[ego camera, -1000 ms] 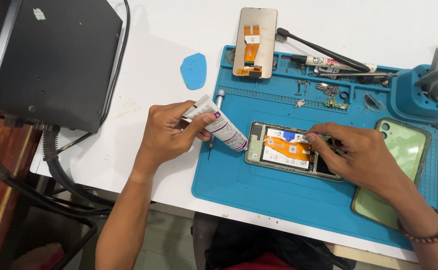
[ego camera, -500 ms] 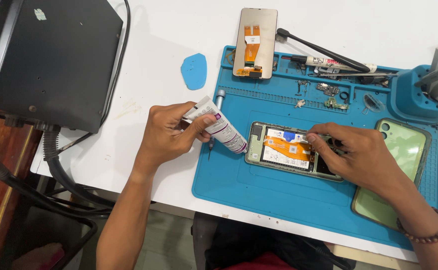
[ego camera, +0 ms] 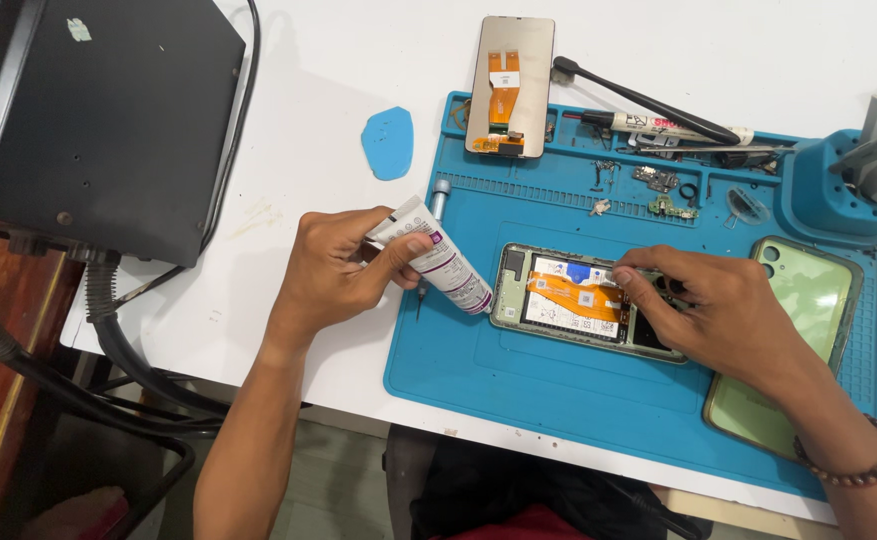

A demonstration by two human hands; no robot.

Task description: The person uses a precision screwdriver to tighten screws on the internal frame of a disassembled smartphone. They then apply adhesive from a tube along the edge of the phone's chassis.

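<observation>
The left hand [ego camera: 343, 268] is closed around a small white tube with purple print [ego camera: 432, 254], its nozzle end tilted down to touch the left edge of an opened phone [ego camera: 568, 300]. The phone lies near the middle of a blue work mat [ego camera: 518, 390] that covers the right half of the white desk [ego camera: 298, 120]. Inside the phone sit an orange flex ribbon and a small blue label on a white panel. The right hand [ego camera: 723, 315] rests on the phone's right end, fingertips pinched narrow on a part there; what they grip cannot be told.

A green phone back cover [ego camera: 808, 310] lies just beside that hand, near the mat's right edge. At the mat's far edge lie a detached screen [ego camera: 511, 85] with an orange ribbon, a white marker pen [ego camera: 658, 125] and a black brush [ego camera: 638, 97]. A blue pick [ego camera: 388, 142] lies on the bare desk left of the mat; a black box unit [ego camera: 108, 110] fills the far left corner.

Compared with the earlier frames, both hands, tube and phone lie in the same places.
</observation>
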